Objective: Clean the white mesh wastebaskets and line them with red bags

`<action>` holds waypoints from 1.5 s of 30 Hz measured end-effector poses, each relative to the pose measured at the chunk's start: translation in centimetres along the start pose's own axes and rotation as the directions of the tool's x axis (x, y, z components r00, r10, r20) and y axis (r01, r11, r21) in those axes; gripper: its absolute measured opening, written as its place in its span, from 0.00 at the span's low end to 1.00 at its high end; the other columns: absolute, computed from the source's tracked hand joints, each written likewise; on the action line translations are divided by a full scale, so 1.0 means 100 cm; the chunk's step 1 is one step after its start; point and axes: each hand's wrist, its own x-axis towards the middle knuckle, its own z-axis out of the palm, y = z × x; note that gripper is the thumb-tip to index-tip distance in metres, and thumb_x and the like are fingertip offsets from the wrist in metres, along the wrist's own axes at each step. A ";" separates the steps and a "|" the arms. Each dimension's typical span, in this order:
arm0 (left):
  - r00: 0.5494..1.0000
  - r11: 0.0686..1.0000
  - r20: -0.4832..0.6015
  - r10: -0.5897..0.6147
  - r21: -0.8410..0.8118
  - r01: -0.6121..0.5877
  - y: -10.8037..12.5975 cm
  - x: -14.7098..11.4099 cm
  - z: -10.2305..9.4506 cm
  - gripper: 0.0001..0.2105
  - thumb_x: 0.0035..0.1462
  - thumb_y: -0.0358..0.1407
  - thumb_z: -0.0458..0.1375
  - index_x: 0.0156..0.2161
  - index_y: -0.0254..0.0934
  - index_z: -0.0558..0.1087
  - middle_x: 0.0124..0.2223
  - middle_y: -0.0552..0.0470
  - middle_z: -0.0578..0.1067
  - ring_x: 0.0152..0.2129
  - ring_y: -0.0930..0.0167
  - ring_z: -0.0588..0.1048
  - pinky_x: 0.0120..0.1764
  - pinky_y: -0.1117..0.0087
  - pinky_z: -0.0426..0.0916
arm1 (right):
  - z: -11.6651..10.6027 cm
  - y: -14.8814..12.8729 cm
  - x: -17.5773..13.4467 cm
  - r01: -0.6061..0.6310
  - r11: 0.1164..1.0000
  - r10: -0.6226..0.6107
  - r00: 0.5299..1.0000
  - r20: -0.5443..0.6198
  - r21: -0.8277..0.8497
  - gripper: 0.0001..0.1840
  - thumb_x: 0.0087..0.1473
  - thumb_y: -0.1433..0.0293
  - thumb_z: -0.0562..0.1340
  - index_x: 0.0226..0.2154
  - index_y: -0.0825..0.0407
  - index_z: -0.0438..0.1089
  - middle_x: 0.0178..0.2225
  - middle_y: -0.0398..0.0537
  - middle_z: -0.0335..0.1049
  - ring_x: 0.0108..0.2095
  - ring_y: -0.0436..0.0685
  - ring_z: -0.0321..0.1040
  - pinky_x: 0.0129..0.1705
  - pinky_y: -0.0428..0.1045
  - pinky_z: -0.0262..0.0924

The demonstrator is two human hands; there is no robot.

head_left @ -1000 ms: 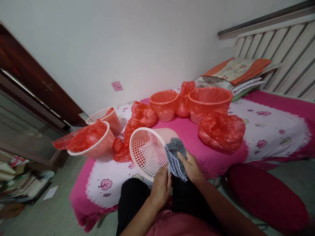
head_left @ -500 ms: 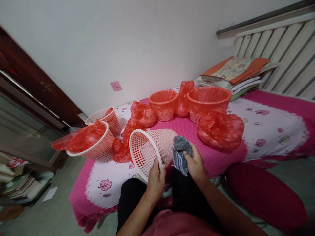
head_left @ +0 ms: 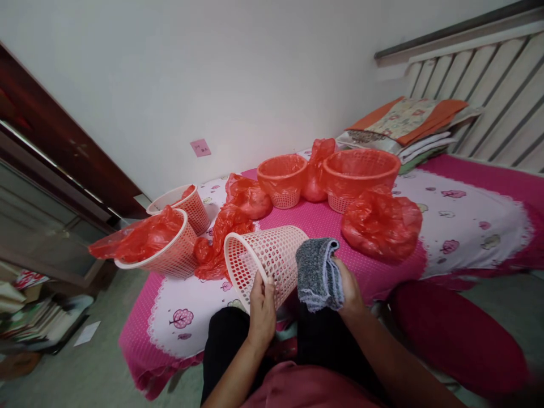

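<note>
Left hand is clamped on the rim of a pale pink, round plastic basket with holes all over it, thumb on the outer wall. The basket is tipped on its side at the near edge of the bed, just above the person's knees, with its mouth facing left. Right hand has a grip on a folded, fuzzy dark grey cloth with pale edging, though most of those fingers are hidden behind it. The hands are apart, and the cloth sits right by the basket's base end; can't really tell if they're touching. Under it all is a hot pink dotted bedspread with white tree-print panels. Just left of the basket there's a crumpled, shiny red plastic bag, and past that a pink mesh basket with red plastic spilling over its rim. Toward the wall, two upright baskets lined with red film stand with a tall bunched red bag squeezed between them. Off to the right is a puffy round red bag, plus a dark red round seat beside the bed.
</note>
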 end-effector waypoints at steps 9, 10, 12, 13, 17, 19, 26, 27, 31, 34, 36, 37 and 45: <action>0.999 0.999 -0.011 -0.052 0.013 0.052 0.003 -0.001 0.000 0.27 0.68 0.60 0.53 0.51 0.37 0.77 0.47 0.43 0.81 0.47 0.60 0.78 0.52 0.61 0.73 | 0.028 0.005 -0.014 0.390 0.800 -0.330 0.921 0.208 -0.456 0.21 0.56 0.56 0.67 0.47 0.51 0.74 0.41 0.51 0.81 0.41 0.62 0.78 0.46 0.55 0.73; 0.999 0.999 -0.013 -0.037 0.018 0.037 0.003 -0.001 0.001 0.28 0.68 0.60 0.52 0.52 0.38 0.77 0.50 0.42 0.81 0.49 0.59 0.78 0.56 0.60 0.72 | 0.034 0.011 -0.016 0.470 0.735 -0.373 0.882 0.286 -0.489 0.20 0.58 0.58 0.66 0.49 0.51 0.73 0.43 0.51 0.81 0.42 0.62 0.78 0.48 0.55 0.73; 1.000 1.000 -0.004 -0.003 0.013 0.003 0.002 -0.002 0.001 0.28 0.69 0.59 0.52 0.55 0.38 0.77 0.54 0.41 0.81 0.54 0.58 0.77 0.61 0.57 0.69 | 0.044 0.022 -0.021 0.612 0.609 -0.433 0.789 0.435 -0.505 0.19 0.61 0.63 0.64 0.53 0.50 0.71 0.47 0.53 0.80 0.47 0.62 0.78 0.53 0.56 0.72; 1.000 1.000 0.007 0.009 0.005 -0.009 0.000 -0.002 0.001 0.29 0.69 0.59 0.52 0.57 0.37 0.77 0.56 0.40 0.80 0.55 0.57 0.77 0.62 0.56 0.68 | 0.048 0.028 -0.023 0.671 0.548 -0.459 0.740 0.491 -0.499 0.19 0.62 0.64 0.63 0.54 0.50 0.71 0.48 0.54 0.79 0.49 0.63 0.77 0.55 0.57 0.71; 1.000 0.999 0.006 0.025 0.034 -0.026 -0.008 -0.003 -0.003 0.30 0.69 0.59 0.50 0.59 0.36 0.76 0.58 0.39 0.79 0.58 0.56 0.76 0.64 0.54 0.67 | 0.061 0.039 -0.027 0.796 0.367 -0.536 0.604 0.589 -0.481 0.18 0.66 0.70 0.59 0.57 0.50 0.68 0.48 0.55 0.76 0.51 0.63 0.76 0.57 0.58 0.72; 0.999 0.996 -0.017 0.032 0.079 -0.031 -0.011 -0.004 -0.004 0.32 0.69 0.60 0.50 0.59 0.35 0.76 0.60 0.37 0.79 0.59 0.56 0.76 0.65 0.54 0.66 | 0.066 0.038 -0.026 0.818 0.321 -0.546 0.572 0.612 -0.478 0.18 0.66 0.72 0.58 0.58 0.50 0.67 0.47 0.55 0.75 0.50 0.63 0.75 0.55 0.58 0.73; 0.998 0.991 -0.052 -0.029 0.132 0.036 -0.012 -0.011 -0.001 0.35 0.69 0.61 0.49 0.61 0.33 0.75 0.65 0.35 0.76 0.64 0.57 0.72 0.69 0.57 0.62 | 0.079 0.027 -0.012 0.840 0.238 -0.528 0.533 0.661 -0.487 0.17 0.66 0.73 0.57 0.57 0.54 0.67 0.47 0.58 0.74 0.49 0.66 0.75 0.54 0.61 0.73; 0.999 0.990 -0.045 -0.031 0.135 0.037 -0.012 -0.012 -0.001 0.35 0.69 0.61 0.48 0.61 0.33 0.75 0.65 0.34 0.75 0.65 0.56 0.72 0.69 0.56 0.62 | 0.081 0.027 -0.009 0.838 0.234 -0.525 0.535 0.662 -0.492 0.18 0.66 0.73 0.57 0.57 0.54 0.67 0.47 0.59 0.74 0.49 0.66 0.75 0.54 0.62 0.73; 1.000 0.990 -0.010 -0.008 0.139 0.009 -0.011 -0.014 0.000 0.34 0.70 0.60 0.47 0.63 0.33 0.74 0.65 0.35 0.75 0.66 0.56 0.70 0.70 0.55 0.60 | 0.084 0.024 0.003 0.817 0.232 -0.507 0.565 0.651 -0.528 0.18 0.66 0.71 0.58 0.57 0.52 0.68 0.48 0.58 0.74 0.50 0.66 0.74 0.54 0.61 0.72; 1.000 0.988 -0.019 -0.008 0.153 0.011 -0.011 -0.016 0.000 0.34 0.70 0.61 0.48 0.63 0.35 0.73 0.66 0.36 0.74 0.68 0.57 0.68 0.70 0.56 0.58 | 0.087 0.020 0.011 0.803 0.239 -0.482 0.586 0.652 -0.545 0.18 0.66 0.71 0.58 0.57 0.50 0.69 0.48 0.57 0.74 0.51 0.65 0.74 0.55 0.61 0.71; 1.000 0.987 -0.007 -0.017 0.160 0.017 -0.011 -0.018 -0.001 0.34 0.70 0.61 0.47 0.62 0.35 0.74 0.66 0.36 0.75 0.67 0.56 0.68 0.70 0.56 0.58 | 0.088 0.017 0.016 0.793 0.248 -0.461 0.602 0.652 -0.557 0.17 0.65 0.71 0.58 0.56 0.50 0.70 0.48 0.57 0.75 0.51 0.65 0.73 0.56 0.61 0.71; 1.000 0.987 0.005 -0.018 0.161 0.017 -0.010 -0.019 -0.001 0.34 0.70 0.61 0.47 0.61 0.35 0.74 0.65 0.36 0.75 0.66 0.56 0.69 0.70 0.57 0.59 | 0.089 0.015 0.018 0.787 0.251 -0.451 0.611 0.651 -0.564 0.17 0.65 0.71 0.58 0.55 0.50 0.70 0.49 0.57 0.75 0.52 0.65 0.73 0.56 0.61 0.70; 0.999 0.990 0.023 -0.038 0.134 0.035 -0.006 -0.025 0.000 0.34 0.67 0.65 0.48 0.53 0.36 0.77 0.49 0.40 0.81 0.51 0.57 0.77 0.59 0.57 0.69 | 0.087 0.008 0.038 0.733 0.245 -0.416 0.670 0.615 -0.634 0.15 0.65 0.70 0.59 0.53 0.51 0.71 0.50 0.57 0.76 0.52 0.65 0.71 0.55 0.59 0.67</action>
